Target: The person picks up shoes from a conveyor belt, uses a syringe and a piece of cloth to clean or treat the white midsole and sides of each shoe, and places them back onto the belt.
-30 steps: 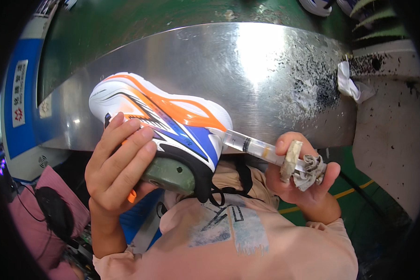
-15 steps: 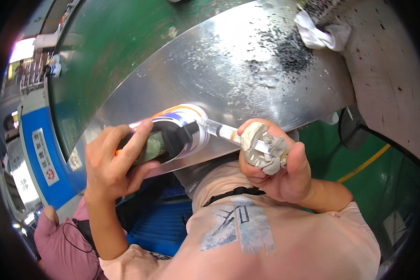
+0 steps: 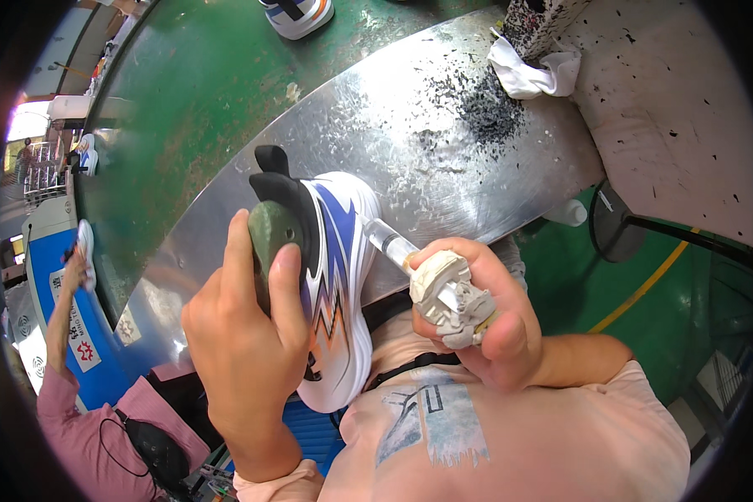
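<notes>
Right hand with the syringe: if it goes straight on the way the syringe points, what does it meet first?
The right hand aims the syringe up-left at the white sneaker held by the left hand. Its tip seems already at the shoe's side, so the sneaker comes first.

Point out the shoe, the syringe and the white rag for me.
shoe [image 3: 339,276]: head view, on its white side panel with blue and orange stripes.
syringe [image 3: 386,241]: head view, on the clear barrel near the shoe.
white rag [image 3: 531,74]: head view, on its crumpled middle.
</notes>
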